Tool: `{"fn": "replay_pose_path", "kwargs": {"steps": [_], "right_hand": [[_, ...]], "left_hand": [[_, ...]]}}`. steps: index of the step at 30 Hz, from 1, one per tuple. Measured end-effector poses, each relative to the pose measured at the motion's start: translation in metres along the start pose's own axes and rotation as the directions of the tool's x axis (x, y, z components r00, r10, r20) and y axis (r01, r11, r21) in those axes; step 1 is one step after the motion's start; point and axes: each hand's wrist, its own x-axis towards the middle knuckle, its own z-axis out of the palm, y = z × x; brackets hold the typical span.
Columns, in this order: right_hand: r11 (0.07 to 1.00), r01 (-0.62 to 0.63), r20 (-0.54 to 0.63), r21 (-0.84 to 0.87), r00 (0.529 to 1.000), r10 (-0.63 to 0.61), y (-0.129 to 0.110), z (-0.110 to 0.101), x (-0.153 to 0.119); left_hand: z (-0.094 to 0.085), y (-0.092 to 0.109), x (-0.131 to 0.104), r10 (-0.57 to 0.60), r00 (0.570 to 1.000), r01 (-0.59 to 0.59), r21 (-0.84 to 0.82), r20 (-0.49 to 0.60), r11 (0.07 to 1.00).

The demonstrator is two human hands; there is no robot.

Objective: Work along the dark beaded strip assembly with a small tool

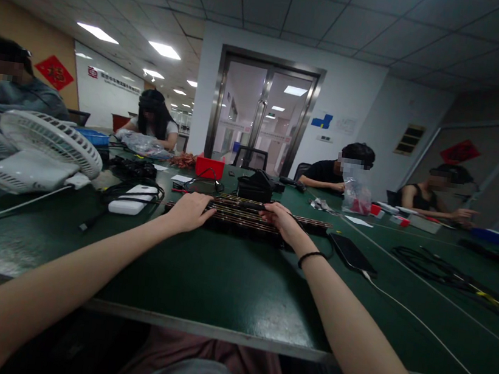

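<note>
One bundle of long, thin, coppery rods [246, 214] lies crosswise on the one green table [218, 287] in front of me, and both my hands are on it. I cannot count the rods one by one.

My left hand [190, 211] is palm down at the left part of the bundle, fairly open, with its thumb apart from its fingers. My right hand [280, 217] is at the right part, its fingers bent in and its thumb and fingertips close together; I cannot tell whether they grip a single rod. One black band [312, 256] circles my right wrist.

Just behind the bundle sits one black case [254, 186], and behind it to the left is one red bin [210, 167]. Left of the bundle I see one white rounded device [135, 200] with black cable around it, and farther left two white fans, the nearer one [50, 145] lying tilted back. Near the bundle's right end is one black phone [353, 254] with one white cable plugged in; well to the right of the bundle are dark cables [432, 269]. Four people sit beyond the bundle, two to the left and two to the right.
</note>
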Motion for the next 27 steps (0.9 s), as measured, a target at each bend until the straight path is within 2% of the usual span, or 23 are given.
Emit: {"fn": "replay_pose_path", "kwargs": {"steps": [6, 15, 27], "right_hand": [[0.997, 0.013, -0.032, 0.075, 0.999, -0.011, 0.000, -0.002, 0.001], [0.997, -0.009, -0.027, 0.077, 1.000, 0.011, 0.005, -0.003, 0.005], [1.000, 0.011, 0.004, 0.000, 1.000, -0.011, 0.003, 0.000, 0.000]], "left_hand": [[0.012, -0.001, -0.005, -0.018, 0.999, 0.015, -0.089, -0.037, 0.996], [0.021, -0.002, -0.007, -0.018, 1.000, 0.020, -0.128, 0.014, 0.992], [0.020, -0.001, -0.009, 0.012, 0.999, -0.006, -0.176, 0.030, 0.984]]}}
